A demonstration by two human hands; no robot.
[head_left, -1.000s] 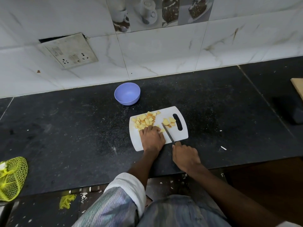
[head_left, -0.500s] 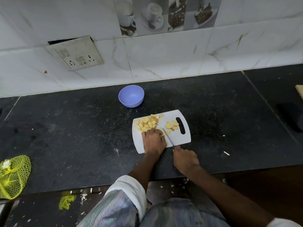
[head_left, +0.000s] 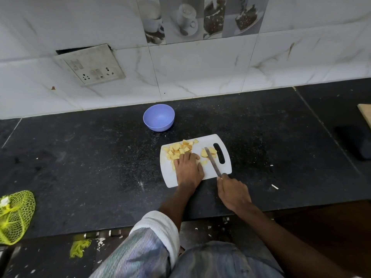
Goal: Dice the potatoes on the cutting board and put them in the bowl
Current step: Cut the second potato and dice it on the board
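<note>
Gripping the knife (head_left: pixel 213 162) handle, the right hand (head_left: pixel 233 192) lays the blade on potato chunks (head_left: pixel 208 152) at the white cutting board (head_left: pixel 208 171)'s right. The left hand (head_left: pixel 188 170) rests flat against the diced potato pile (head_left: pixel 178 150), fingers straight. The purple bowl (head_left: pixel 159 117) stands far of the board.

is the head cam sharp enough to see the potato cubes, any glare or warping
Head view: potato cubes read clearly on the cutting board, soft even light, no hard glare; wide-angle bending curves the counter edge and wall tiles; corners look softer.

My left hand (head_left: pixel 188 169) covers some potato pieces (head_left: pixel 177 149); my right hand (head_left: pixel 232 190) hides the knife handle; the mesh bag (head_left: pixel 15 216) is cut off.
</note>
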